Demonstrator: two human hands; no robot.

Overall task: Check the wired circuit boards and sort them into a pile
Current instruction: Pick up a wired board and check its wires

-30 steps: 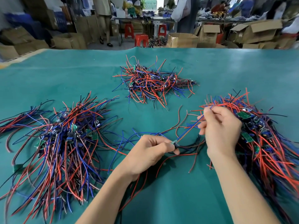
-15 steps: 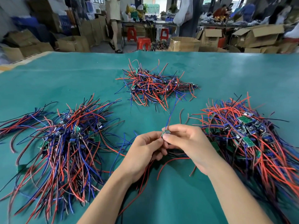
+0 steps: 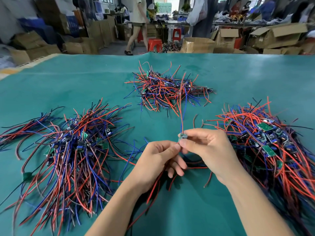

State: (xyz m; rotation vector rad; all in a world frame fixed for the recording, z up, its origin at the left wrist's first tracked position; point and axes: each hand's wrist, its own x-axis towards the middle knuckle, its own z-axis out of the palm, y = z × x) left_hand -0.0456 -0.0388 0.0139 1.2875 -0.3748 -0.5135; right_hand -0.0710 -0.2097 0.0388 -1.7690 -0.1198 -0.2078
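While both hands (image 3: pixel 211 150) pinch board (image 3: pixel 182 137), mat (image 3: pixel 255 79) beyond.

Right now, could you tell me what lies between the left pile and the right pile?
In the head view, both hands, left hand and right hand, pinch one small board there.

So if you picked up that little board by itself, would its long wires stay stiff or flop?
Probably a bit of both. Above the small board pinched between the left hand and right hand, its red and blue wires stand up with a bend, so they seem springy. In the left pile wires droop and curve, so they likely sag.
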